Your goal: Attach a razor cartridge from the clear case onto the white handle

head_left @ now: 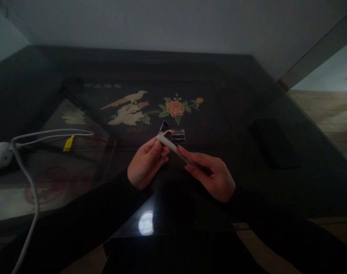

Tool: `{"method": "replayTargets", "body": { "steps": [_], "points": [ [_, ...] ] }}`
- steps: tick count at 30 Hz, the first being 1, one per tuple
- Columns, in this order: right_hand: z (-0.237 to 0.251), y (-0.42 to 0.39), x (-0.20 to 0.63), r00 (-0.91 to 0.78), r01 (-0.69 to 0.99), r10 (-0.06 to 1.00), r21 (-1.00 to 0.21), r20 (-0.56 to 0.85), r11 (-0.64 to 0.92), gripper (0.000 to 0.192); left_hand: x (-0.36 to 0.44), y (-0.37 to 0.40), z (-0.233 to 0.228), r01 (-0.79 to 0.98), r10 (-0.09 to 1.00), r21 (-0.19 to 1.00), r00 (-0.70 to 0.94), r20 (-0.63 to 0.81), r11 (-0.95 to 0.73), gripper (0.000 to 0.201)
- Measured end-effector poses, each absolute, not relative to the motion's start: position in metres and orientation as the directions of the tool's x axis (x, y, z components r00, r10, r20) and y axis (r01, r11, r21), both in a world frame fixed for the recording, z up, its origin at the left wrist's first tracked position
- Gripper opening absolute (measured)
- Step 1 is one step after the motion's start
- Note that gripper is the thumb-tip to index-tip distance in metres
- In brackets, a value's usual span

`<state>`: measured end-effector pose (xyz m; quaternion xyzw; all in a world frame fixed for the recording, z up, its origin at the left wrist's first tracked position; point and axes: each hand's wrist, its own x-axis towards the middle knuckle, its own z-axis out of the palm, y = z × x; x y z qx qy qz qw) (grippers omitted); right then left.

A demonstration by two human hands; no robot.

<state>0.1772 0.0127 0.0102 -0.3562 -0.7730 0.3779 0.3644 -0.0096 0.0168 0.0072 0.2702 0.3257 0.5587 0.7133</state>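
- Both my hands pinch one slim white stick (173, 147): left hand (146, 163) closed on its upper end, right hand (211, 176) closed on its lower end
- Just beyond lies a small dark case (178, 136) on the glossy bench (247, 163)
- Far left, white cables (33, 182)

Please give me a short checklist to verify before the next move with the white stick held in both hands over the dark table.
1. Left hand grips the white stick near its dark tip: ok.
2. Right hand supports the other end: ok.
3. Small clear case lies on the table just behind the stick: ok.
4. Tip touching the case or apart: cannot tell, too dark.
5. White cable stays far left, away from the hands: ok.
6. Lighting enough to see the tip's detail: not ok.
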Motion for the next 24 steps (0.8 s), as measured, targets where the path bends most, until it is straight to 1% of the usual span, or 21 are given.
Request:
{"method": "replayTargets", "body": {
  "steps": [4, 9, 13, 19, 24],
  "points": [
    [0.01, 0.011, 0.176, -0.483, 0.256, 0.823, -0.851, 0.299, 0.459, 0.042, -0.009, 0.017, 0.006, -0.623, 0.974, 0.749, 0.153, -0.166, 0.226, 0.042],
    [0.007, 0.014, 0.178, -0.461, 0.269, 0.837, -0.853, 0.294, 0.447, 0.042, -0.01, 0.016, 0.005, -0.613, 0.977, 0.761, 0.151, -0.153, 0.214, 0.045],
    [0.006, 0.019, 0.179, -0.435, 0.29, 0.865, -0.871, 0.25, 0.397, 0.043, -0.009, 0.016, 0.006, -0.62, 0.979, 0.758, 0.153, -0.138, 0.204, 0.044],
    [0.005, 0.022, 0.181, -0.383, 0.305, 0.902, -0.895, 0.198, 0.325, 0.042, -0.01, 0.016, 0.007, -0.625, 0.979, 0.753, 0.139, -0.152, 0.206, 0.038],
    [0.007, 0.019, 0.18, -0.424, 0.294, 0.883, -0.892, 0.201, 0.344, 0.043, -0.01, 0.017, 0.008, -0.614, 0.981, 0.766, 0.132, -0.14, 0.192, 0.047]
  ]
}}
